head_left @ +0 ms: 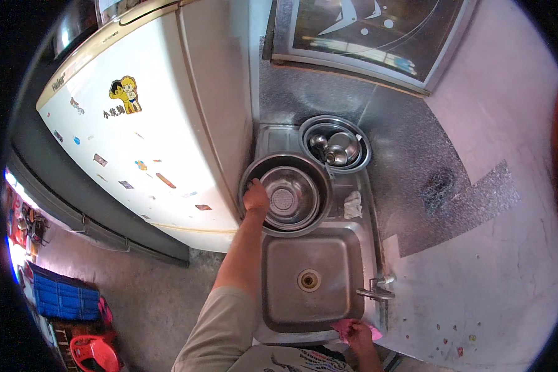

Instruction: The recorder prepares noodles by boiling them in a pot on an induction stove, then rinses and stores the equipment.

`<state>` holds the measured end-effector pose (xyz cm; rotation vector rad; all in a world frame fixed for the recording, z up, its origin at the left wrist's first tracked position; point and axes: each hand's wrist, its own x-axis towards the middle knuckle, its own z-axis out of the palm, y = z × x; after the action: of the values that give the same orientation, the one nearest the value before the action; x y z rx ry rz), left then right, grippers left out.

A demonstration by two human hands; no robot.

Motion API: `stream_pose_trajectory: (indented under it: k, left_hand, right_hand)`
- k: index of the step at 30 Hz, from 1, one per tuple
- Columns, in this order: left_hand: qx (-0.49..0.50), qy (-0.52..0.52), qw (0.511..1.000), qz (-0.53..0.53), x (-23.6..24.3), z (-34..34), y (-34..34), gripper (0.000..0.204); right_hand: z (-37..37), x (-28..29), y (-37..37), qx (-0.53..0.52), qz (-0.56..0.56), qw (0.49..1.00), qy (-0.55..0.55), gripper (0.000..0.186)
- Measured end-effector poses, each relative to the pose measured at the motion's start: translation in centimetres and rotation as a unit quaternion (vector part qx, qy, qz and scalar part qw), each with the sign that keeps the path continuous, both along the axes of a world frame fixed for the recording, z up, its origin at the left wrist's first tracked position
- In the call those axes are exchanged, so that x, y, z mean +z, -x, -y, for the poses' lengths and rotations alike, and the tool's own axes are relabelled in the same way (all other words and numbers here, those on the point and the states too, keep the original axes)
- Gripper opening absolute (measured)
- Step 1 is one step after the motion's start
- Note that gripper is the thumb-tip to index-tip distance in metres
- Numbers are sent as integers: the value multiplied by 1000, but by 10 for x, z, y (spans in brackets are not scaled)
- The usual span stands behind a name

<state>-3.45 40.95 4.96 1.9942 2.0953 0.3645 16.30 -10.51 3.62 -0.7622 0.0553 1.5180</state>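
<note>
My left hand reaches into a large steel basin beyond the sink. Its fingers are closed at the rim of a smaller steel colander, which has a perforated bottom and lies inside the basin. Near the sink's front right corner, my right hand is closed on a pink cloth. Between the two hands lies the steel sink with its round drain.
A faucet juts over the sink's right edge. Behind the basin, stacked steel bowls hold smaller metalware. A crumpled white cloth lies on the right ledge. The white fridge stands close on the left, and a framed glass panel is at the back.
</note>
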Motion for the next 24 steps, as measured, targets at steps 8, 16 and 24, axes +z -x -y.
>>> stream_pose_trajectory:
  k: [8, 16, 24]
  left_hand:
    - [-52, -14, 998, 15, 3, -5, 10, 37]
    - [3, -19, 1000, 19, -10, -9, 10, 36]
    - [26, 59, 997, 30, -5, -8, 15, 53]
  right_hand:
    - [-3, 8, 3, -29, 90, 987, 127, 21]
    - [6, -2, -6, -16, 63, 997, 40, 21]
    - [9, 1, -4, -52, 53, 993, 93, 20]
